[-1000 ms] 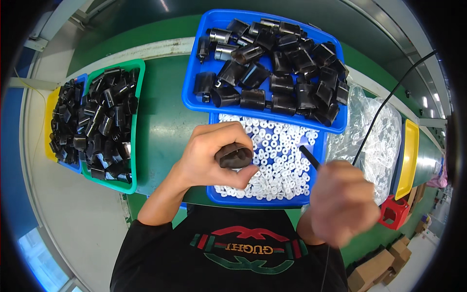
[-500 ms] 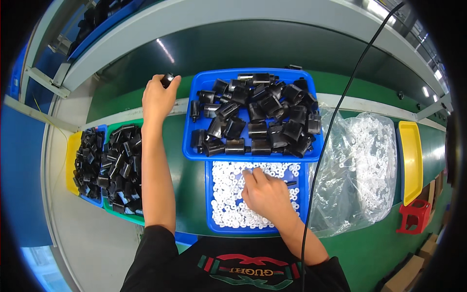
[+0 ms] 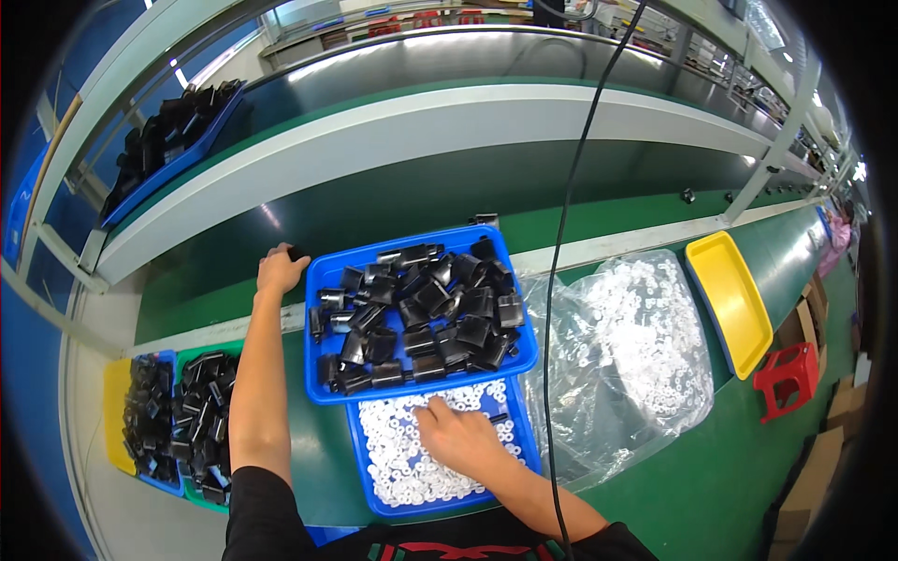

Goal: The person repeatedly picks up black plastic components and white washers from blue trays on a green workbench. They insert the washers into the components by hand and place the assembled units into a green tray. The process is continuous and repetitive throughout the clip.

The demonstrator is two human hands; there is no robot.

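Observation:
My left hand (image 3: 279,271) reaches out beyond the left corner of the upper blue tray (image 3: 531,351). A black plastic part (image 3: 296,253) shows between its thumb and fingers. My right hand (image 3: 456,438) is over the lower blue tray (image 3: 360,458), its fingers bent together and touching the small white rings (image 3: 404,472). What lies in those fingertips is hidden. A thin dark rod (image 3: 499,418) sticks out past the back of this hand; I cannot tell whether it is held. Black block-shaped parts (image 3: 430,297) fill the upper tray, which overlaps the lower one's far edge.
A clear plastic bag (image 3: 645,351) of white rings lies at right, beside a yellow tray (image 3: 730,304) and a red stool (image 3: 786,379). At left stand green (image 3: 220,351) and yellow (image 3: 117,411) bins with black parts near them. A black cable (image 3: 566,215) hangs across the view.
The view has tilted up, showing more of the far bench and shelf. My left hand still holds the black part beyond the tray; my right hand stays among the white rings.

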